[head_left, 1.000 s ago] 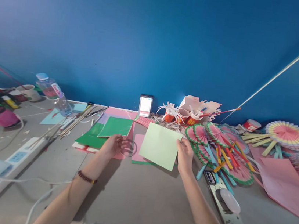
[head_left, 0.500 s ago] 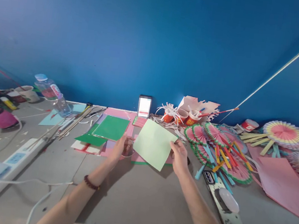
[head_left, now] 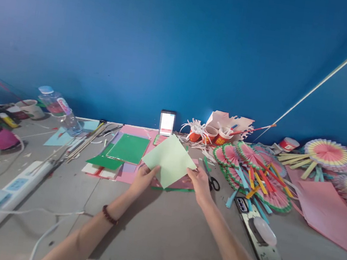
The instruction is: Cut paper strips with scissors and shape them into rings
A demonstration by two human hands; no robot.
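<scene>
A square sheet of pale green paper (head_left: 170,160) is held up between my two hands, one corner pointing towards me. My left hand (head_left: 144,178) pinches its lower left edge, thumb on top. On the other side my right hand (head_left: 197,180) grips the right corner between thumb and fingers. Beneath the sheet, pink paper with a green edge (head_left: 173,189) lies partly hidden on the table. Scissors with black handles (head_left: 214,184) rest just right of my right hand. A green packet of paper (head_left: 128,148) lies left of the sheet.
Pleated pink and green paper fans (head_left: 249,166) and a phone (head_left: 258,230) lie to the right, near pink sheets (head_left: 330,212). Paper cups (head_left: 223,136) and a lit screen (head_left: 167,122) stand by the wall. Leftward are a bottle (head_left: 63,110), sticks (head_left: 86,142) and a power strip (head_left: 12,193).
The green sheet has turned so that a corner points down towards me. My left hand has taken hold of its edge, and the scissors now show beside my right hand.
</scene>
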